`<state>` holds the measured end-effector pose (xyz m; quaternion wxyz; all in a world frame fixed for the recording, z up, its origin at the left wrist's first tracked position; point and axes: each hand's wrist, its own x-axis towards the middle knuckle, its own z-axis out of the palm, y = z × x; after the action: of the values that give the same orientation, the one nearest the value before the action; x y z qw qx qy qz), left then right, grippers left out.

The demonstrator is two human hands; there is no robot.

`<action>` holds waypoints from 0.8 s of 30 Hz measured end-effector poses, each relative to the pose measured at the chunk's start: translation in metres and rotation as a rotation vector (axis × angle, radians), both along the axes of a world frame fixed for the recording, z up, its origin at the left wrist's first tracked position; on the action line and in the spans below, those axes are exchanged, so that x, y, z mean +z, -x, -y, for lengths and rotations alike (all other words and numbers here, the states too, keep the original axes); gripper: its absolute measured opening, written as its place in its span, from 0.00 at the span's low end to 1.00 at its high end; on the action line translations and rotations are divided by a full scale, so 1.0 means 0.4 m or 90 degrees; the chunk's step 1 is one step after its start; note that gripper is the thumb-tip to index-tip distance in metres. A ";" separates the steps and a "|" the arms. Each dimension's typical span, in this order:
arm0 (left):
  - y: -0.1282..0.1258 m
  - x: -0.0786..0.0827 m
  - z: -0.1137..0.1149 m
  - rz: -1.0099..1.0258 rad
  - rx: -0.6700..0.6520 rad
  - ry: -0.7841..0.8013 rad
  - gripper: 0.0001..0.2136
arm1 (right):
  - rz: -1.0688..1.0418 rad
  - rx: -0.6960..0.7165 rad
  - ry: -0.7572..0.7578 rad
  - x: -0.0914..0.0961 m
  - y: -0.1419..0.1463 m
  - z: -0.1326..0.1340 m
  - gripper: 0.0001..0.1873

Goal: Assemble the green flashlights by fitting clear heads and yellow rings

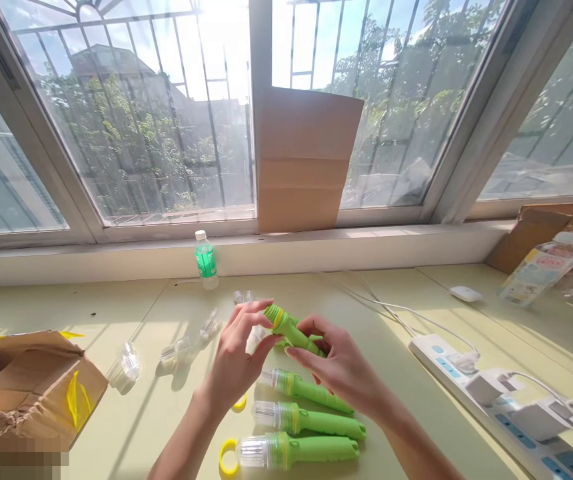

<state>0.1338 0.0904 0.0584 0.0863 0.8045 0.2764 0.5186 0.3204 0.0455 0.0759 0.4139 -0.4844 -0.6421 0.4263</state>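
Observation:
My right hand (339, 363) grips the handle of a green torch-like tool (291, 330), tilted with its head up and to the left. The fingers of my left hand (239, 357) pinch at its head end, and a clear cap seems to sit behind them. Three finished green tools with clear caps (306, 421) lie side by side on the table just below my hands. Two yellow rings (226, 457) lie beside them. Several loose clear caps (176, 350) are scattered to the left.
An open cardboard box (26, 393) sits at the front left. A small green-labelled bottle (206, 260) stands by the window ledge. A white power strip (496, 407) with plugs and cables runs along the right. A cardboard sheet (304, 160) leans on the window.

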 end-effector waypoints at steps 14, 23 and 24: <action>0.006 0.003 -0.003 -0.027 0.000 -0.019 0.11 | -0.031 0.043 0.023 -0.009 0.002 -0.004 0.13; 0.004 0.003 -0.004 -0.017 0.017 -0.064 0.12 | 0.007 0.056 -0.062 -0.001 0.000 -0.012 0.18; 0.004 0.002 -0.005 -0.021 0.016 -0.060 0.12 | 0.004 0.058 -0.049 -0.002 0.000 -0.011 0.19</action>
<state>0.1323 0.0922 0.0593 0.0373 0.8126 0.2634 0.5185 0.3206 0.0500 0.0753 0.4103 -0.4395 -0.6808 0.4183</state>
